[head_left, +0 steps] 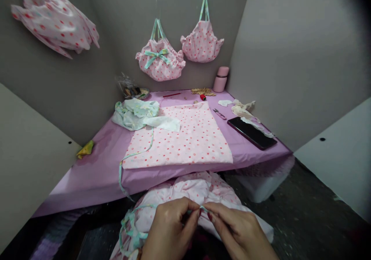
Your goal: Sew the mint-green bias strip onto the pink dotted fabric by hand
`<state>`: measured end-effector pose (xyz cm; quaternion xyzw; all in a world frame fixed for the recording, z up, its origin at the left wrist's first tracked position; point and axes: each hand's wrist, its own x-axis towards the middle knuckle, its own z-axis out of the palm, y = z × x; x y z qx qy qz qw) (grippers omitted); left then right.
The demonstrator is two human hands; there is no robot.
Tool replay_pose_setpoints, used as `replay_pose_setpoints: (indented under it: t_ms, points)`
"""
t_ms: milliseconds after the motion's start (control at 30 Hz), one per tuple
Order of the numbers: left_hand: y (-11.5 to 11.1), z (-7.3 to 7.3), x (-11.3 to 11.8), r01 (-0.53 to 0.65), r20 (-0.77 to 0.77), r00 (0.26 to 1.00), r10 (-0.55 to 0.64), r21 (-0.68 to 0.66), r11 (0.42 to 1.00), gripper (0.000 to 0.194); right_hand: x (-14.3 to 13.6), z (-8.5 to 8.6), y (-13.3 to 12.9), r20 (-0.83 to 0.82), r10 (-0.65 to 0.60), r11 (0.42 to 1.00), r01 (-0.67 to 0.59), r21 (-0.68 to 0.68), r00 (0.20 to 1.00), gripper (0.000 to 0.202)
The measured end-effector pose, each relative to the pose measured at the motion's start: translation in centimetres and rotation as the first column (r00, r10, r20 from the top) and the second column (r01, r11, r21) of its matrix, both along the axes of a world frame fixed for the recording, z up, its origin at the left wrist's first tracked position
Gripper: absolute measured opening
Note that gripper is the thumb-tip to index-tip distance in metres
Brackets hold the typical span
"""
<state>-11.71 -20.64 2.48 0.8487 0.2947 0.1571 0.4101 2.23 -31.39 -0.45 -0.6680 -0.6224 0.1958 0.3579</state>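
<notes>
My left hand and my right hand meet fingertip to fingertip low in the head view. Each pinches a narrow mint-green fabric strip, of which only a short bit shows between the fingers. More of the mint-green strip lies in loose loops left of my left hand. Under both hands, pink dotted fabric is bunched over the lap. On the table ahead, a flat piece of pink dotted cloth is spread out, with a thin green cord lying across its left side.
On the purple-covered table are crumpled green fabric, thread snips, a black phone, a red thread spool and a pink flask. Small dotted bags hang above. Grey partitions enclose the sides.
</notes>
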Motion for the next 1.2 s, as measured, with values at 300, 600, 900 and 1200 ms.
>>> replay_pose_setpoints:
  t_ms: [300,600,900,1200]
  points:
    - [-0.3,-0.2,0.3,0.004,0.050,0.999,0.008,-0.238,0.971,0.021,-0.8,-0.4,0.5,-0.203,-0.099,0.994,0.089,-0.055,0.974,0.019]
    - [-0.2,-1.3,0.4,-0.020,0.132,0.986,0.101,-0.510,0.860,0.022,0.4,-1.0,0.4,-0.352,-0.291,0.951,0.308,-0.009,0.890,0.032]
    - [-0.2,-0.9,-0.1,0.024,0.106,0.994,0.016,-0.368,0.930,0.017,0.6,-0.4,1.4,-0.422,-0.010,1.000,0.011,-0.001,0.906,0.025]
    - [0.2,-0.9,0.0,-0.104,0.031,0.993,0.112,-0.188,0.977,0.016,0.3,0.4,0.5,-0.353,-0.113,0.994,0.108,-0.035,0.929,0.026]
